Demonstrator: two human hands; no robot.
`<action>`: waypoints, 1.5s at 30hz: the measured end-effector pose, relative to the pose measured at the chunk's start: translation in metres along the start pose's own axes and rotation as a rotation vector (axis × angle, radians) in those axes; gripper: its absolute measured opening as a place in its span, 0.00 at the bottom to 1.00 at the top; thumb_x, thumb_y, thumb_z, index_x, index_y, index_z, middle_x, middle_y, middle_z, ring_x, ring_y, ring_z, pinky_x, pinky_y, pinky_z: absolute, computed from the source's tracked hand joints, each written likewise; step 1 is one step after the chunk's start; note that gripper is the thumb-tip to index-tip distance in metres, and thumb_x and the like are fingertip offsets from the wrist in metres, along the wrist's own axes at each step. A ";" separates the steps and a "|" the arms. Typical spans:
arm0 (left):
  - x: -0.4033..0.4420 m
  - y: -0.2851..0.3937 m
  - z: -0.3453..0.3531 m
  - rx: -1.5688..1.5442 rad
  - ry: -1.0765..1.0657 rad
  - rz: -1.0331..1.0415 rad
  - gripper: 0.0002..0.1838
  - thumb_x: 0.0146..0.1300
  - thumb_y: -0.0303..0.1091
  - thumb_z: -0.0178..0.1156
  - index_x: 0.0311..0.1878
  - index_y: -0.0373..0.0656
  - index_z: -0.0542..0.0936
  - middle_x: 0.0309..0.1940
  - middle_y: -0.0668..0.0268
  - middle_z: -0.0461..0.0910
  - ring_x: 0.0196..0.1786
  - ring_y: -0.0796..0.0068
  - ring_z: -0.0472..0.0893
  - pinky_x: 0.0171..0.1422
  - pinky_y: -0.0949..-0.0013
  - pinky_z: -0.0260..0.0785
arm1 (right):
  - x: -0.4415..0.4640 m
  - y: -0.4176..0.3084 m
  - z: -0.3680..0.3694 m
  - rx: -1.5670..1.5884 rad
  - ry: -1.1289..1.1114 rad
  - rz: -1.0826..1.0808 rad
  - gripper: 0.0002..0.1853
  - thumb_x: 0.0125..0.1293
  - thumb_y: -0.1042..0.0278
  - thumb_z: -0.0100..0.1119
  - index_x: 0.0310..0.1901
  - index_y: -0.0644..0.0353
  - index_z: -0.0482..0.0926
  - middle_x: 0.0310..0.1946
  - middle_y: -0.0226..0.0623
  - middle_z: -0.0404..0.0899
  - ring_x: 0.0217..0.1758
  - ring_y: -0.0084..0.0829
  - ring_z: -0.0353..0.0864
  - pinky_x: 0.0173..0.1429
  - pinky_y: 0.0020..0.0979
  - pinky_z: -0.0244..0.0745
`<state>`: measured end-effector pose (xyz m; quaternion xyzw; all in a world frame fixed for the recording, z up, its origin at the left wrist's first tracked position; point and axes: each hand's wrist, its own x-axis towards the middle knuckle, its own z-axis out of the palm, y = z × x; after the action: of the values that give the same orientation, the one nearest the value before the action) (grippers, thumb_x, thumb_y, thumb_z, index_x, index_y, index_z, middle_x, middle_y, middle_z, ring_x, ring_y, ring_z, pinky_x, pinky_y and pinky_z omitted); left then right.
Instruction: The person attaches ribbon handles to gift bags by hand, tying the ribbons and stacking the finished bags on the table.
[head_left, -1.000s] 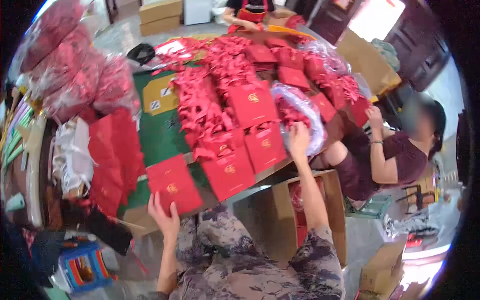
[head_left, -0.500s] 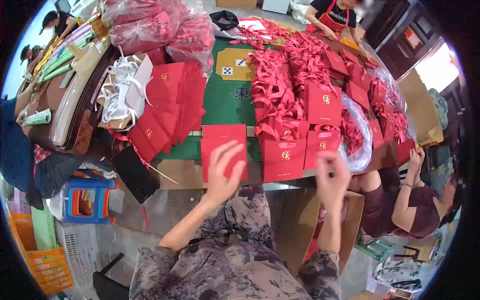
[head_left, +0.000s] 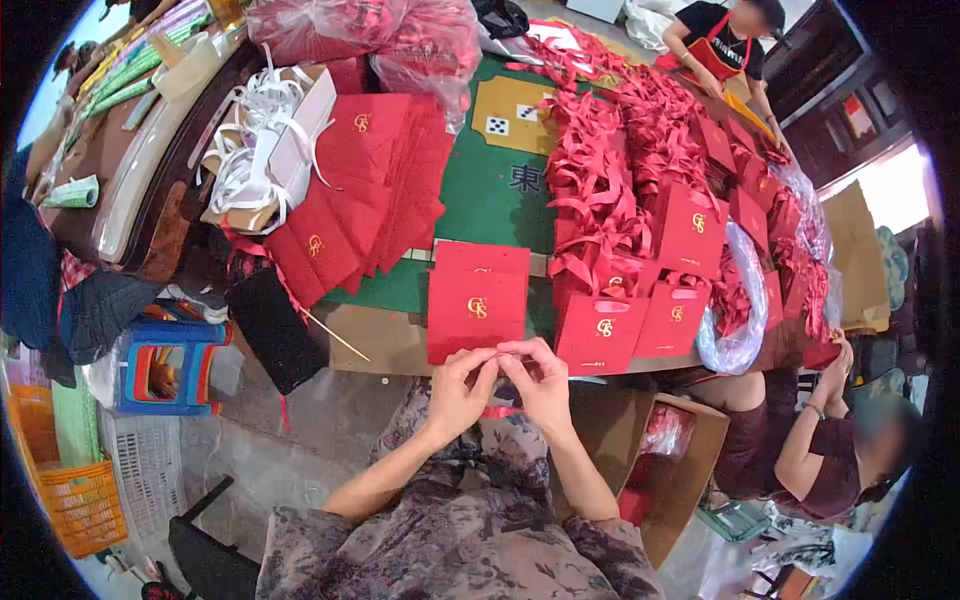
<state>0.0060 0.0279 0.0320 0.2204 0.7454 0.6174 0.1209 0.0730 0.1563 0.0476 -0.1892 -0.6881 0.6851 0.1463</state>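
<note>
My left hand (head_left: 461,396) and my right hand (head_left: 538,388) meet at the table's front edge, thumbs and index fingers pinched together. A red ribbon (head_left: 502,411) shows below and between them; the part at the fingertips is too small to see clearly. Just beyond my fingers lies a flat red paper bag (head_left: 477,308) with a gold logo, overlapping another red bag (head_left: 482,257). To the right, finished-looking red bags (head_left: 603,328) with ribbon handles lie in rows. A fan of flat red bags (head_left: 385,170) spreads at the left.
A box of white ribbons (head_left: 300,135) stands at the left, with plastic-wrapped red bundles (head_left: 425,70) behind. An open carton (head_left: 690,450) is by my right knee. Co-workers sit at the right (head_left: 825,440) and stand at the far side (head_left: 715,50). Stools (head_left: 165,365) stand at the lower left.
My hands, apart before, have come together in front of the red bag, fingers pinched. My left hand has come off the bag, uncovering its logo. The view has shifted slightly.
</note>
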 end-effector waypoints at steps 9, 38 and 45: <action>0.090 -0.017 -0.022 0.521 -0.020 0.289 0.28 0.56 0.39 0.71 0.60 0.43 0.79 0.54 0.59 0.77 0.57 0.55 0.73 0.59 0.55 0.64 | 0.042 -0.011 -0.006 -0.382 0.179 -0.065 0.06 0.72 0.72 0.59 0.46 0.65 0.78 0.34 0.39 0.82 0.33 0.24 0.82 0.39 0.27 0.76; 0.092 0.010 -0.028 0.583 -0.182 0.249 0.14 0.51 0.30 0.71 0.42 0.47 0.83 0.35 0.63 0.83 0.43 0.62 0.78 0.56 0.59 0.60 | 0.072 -0.004 -0.008 -0.535 0.009 -0.026 0.08 0.58 0.67 0.64 0.32 0.64 0.81 0.28 0.40 0.83 0.30 0.32 0.83 0.37 0.32 0.77; 0.086 0.020 -0.022 0.629 -0.145 0.327 0.14 0.53 0.26 0.69 0.44 0.48 0.84 0.34 0.65 0.83 0.43 0.64 0.78 0.56 0.59 0.60 | 0.079 -0.016 -0.014 -0.571 -0.079 0.083 0.10 0.56 0.65 0.65 0.32 0.64 0.83 0.26 0.38 0.84 0.30 0.28 0.83 0.39 0.32 0.77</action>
<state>-0.0754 0.0523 0.0643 0.4066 0.8432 0.3517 -0.0005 0.0084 0.2057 0.0596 -0.2238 -0.8499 0.4760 0.0322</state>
